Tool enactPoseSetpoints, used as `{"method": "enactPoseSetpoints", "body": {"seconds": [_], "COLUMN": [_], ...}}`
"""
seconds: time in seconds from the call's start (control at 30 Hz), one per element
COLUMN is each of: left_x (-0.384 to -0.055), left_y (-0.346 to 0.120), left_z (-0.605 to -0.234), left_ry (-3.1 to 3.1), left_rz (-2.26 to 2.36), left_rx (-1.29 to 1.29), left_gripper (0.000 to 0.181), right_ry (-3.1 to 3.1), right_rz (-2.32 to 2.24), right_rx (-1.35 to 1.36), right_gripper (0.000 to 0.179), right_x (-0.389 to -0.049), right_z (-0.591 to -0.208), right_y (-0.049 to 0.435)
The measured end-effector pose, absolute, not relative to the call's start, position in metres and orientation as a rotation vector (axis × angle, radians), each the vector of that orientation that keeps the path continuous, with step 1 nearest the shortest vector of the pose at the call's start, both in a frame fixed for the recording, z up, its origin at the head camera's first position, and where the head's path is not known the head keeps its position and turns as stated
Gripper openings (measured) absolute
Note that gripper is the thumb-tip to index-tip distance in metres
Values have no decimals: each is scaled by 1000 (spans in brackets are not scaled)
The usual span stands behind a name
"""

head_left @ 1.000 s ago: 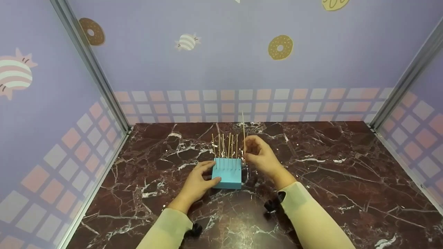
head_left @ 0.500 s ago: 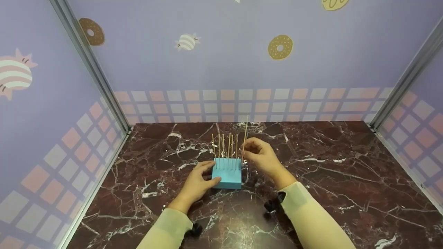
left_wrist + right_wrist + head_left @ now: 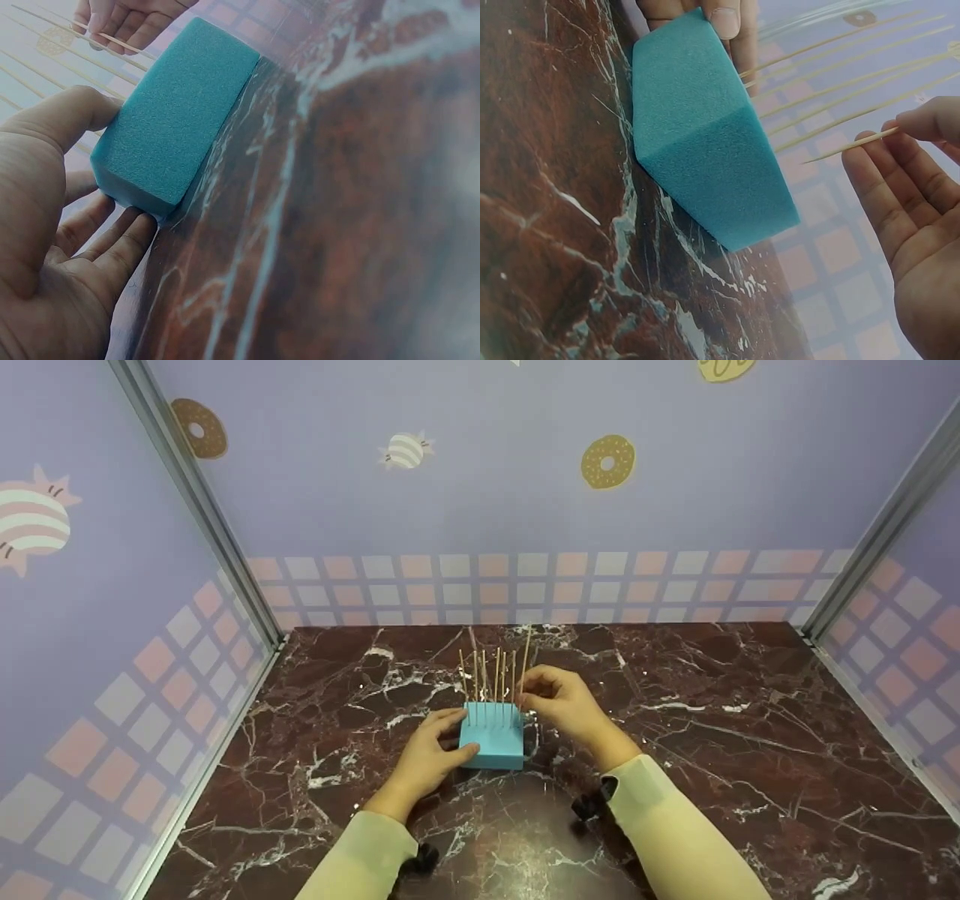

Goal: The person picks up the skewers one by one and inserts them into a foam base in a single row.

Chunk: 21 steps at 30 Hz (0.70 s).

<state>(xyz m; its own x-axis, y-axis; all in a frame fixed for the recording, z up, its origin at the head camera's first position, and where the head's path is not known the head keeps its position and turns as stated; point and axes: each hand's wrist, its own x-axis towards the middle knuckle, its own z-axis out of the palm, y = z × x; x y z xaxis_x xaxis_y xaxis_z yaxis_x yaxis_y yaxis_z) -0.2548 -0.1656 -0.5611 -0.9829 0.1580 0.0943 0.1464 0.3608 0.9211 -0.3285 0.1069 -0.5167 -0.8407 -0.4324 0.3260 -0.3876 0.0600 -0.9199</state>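
Observation:
A blue foam block (image 3: 491,744) sits on the marbled table, with several thin wooden skewers (image 3: 498,679) standing upright in a row near its far side. My left hand (image 3: 426,750) grips the block's left side, the thumb on its top and the fingers against the side, as the left wrist view also shows. Between thumb and fingertips my right hand (image 3: 568,706) pinches another wooden skewer (image 3: 526,649), slightly tilted, at the block's far right corner. In the right wrist view this skewer's pointed tip (image 3: 810,161) appears just off the foam's top face.
The dark red marbled table (image 3: 697,780) extends around the block on all sides. Behind it rises a purple patterned wall (image 3: 480,502), with side walls and metal corner posts (image 3: 217,532) left and right. Black straps (image 3: 592,804) sit at both wrists.
My right hand has lowered the skewer and shifted slightly left, toward the block's far right corner. The skewer's tilt has changed a little. My left hand and the block have stayed put.

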Motion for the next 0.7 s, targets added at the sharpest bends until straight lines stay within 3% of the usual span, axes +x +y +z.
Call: {"method": "enactPoseSetpoints", "body": {"seconds": [0.7], "left_x": [-256], "left_y": [-165], "left_z": [-561], "left_ry": [2616], "left_rz": [1731], "left_rx": [282], "left_gripper": [72], "right_ry": [2253], "right_rz": [-1885], "right_rx": [-891], "right_gripper": [17], "right_x": [-329], "right_z": [-518], "right_y": [109]}}
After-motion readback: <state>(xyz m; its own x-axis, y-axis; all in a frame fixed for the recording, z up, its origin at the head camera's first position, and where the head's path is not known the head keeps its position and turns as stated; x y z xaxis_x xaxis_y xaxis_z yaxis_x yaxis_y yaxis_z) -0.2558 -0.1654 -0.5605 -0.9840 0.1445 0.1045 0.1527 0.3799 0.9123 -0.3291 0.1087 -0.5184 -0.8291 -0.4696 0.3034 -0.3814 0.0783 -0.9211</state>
